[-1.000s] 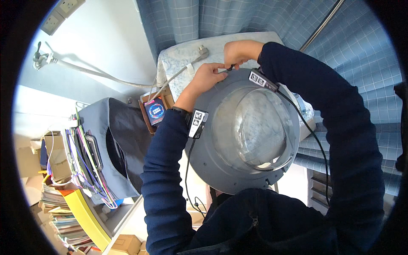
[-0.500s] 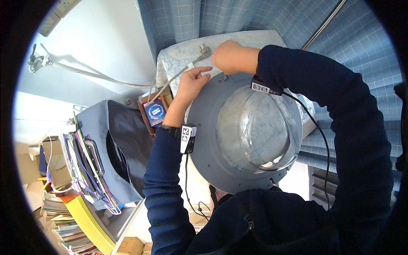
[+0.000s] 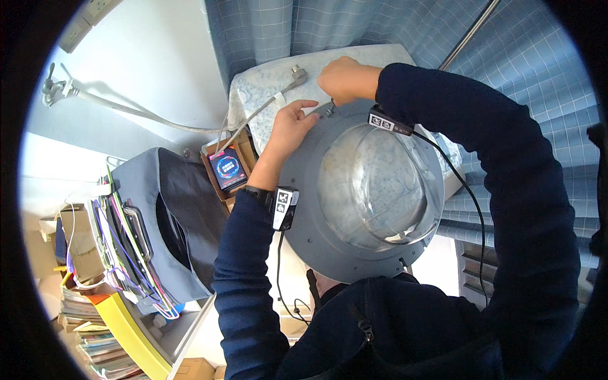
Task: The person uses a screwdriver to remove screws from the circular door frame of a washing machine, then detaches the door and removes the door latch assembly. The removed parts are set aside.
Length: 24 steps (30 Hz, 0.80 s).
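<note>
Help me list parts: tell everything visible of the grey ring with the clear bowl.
The grey ring looks plastic, with small holes near its edge. Its clear bowl looks glassy and shiny. The far side overlaps the pale patterned cloth; the near edge reaches the dark jacket. The left hand and right hand are by a metal fitting on the far edge; contact is unclear.

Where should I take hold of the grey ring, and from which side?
Probably its near-left rim, coming from the left with the left hand and pinching from above and below. The ring is broad and flat there, and that edge seems to jut past the patterned cloth. The smooth, curved clear bowl looks harder to grip.
</note>
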Available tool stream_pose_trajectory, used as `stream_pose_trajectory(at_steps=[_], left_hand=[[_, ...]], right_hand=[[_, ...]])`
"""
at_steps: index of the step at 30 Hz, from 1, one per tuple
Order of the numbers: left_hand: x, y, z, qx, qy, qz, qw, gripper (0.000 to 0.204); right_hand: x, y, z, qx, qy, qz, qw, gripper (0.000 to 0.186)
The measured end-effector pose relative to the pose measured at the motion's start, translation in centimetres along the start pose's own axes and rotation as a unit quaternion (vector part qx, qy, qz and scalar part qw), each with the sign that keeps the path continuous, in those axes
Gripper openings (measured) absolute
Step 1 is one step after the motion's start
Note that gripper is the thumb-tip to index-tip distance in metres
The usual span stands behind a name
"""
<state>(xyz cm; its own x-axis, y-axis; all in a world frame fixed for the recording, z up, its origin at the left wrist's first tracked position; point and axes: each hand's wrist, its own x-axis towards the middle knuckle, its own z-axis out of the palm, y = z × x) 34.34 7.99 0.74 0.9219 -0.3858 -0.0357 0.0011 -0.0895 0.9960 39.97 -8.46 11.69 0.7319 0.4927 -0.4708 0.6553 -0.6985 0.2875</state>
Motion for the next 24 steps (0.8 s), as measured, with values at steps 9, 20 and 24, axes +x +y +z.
stream_pose_trajectory(at_steps=[9, 20, 24], left_hand=[[3.1, -0.4, 1.9, 0.061, -0.025, 0.03, 0.997, 0.041], [5.0, -1.7, 3.6, 0.133, -0.052, 0.102, 0.984, 0.025], [5.3, -1.6, 4.8, 0.124, -0.055, 0.174, 0.975, 0.021]], right_hand=[[-1.2, 1.2, 0.5, -0.05, 0.028, -0.109, 0.992, 0.016], [-0.6, 3.0, 2.9, -0.175, 0.219, -0.322, 0.904, 0.018], [-3.1, 2.5, 5.4, -0.144, 0.22, -0.2, 0.944, 0.012]])
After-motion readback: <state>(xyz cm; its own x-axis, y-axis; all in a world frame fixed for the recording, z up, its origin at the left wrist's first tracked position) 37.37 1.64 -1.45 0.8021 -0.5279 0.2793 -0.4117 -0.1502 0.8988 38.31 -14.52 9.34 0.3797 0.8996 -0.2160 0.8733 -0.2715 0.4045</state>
